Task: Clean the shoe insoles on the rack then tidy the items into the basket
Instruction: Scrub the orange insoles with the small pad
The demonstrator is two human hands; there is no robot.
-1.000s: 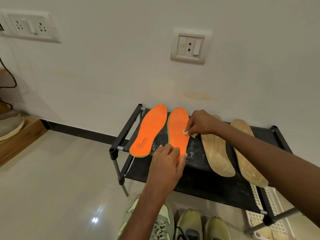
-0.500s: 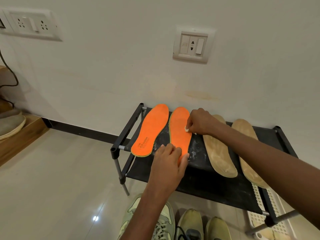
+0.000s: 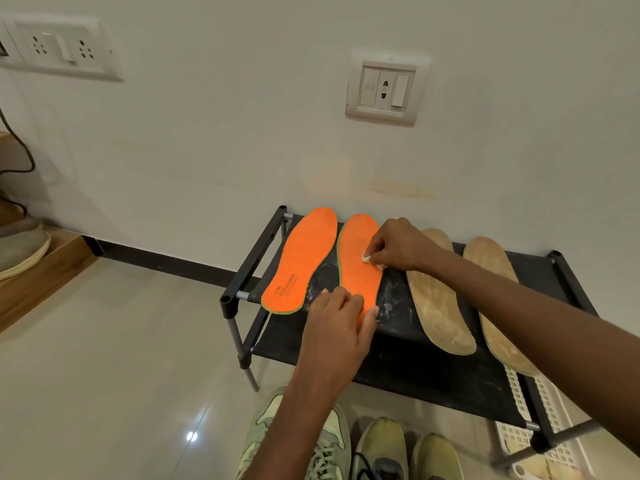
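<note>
Two hands work one orange insole (image 3: 358,261) on the black rack (image 3: 408,358): right hand (image 3: 398,244) fingers pinch a small pale wad (image 3: 367,257) against it, left hand (image 3: 341,320) fingers lie flat on its heel. At 9 o'clock lies a second orange insole (image 3: 299,259); at 3 o'clock, two tan insoles (image 3: 440,296). White basket (image 3: 550,424) sits at 5 o'clock, under the rack.

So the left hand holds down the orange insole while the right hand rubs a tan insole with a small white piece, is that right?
Not quite. In the head view the right hand rubs the small white piece on the same orange insole that the left hand holds down. The tan insoles lie untouched beside it.
</note>
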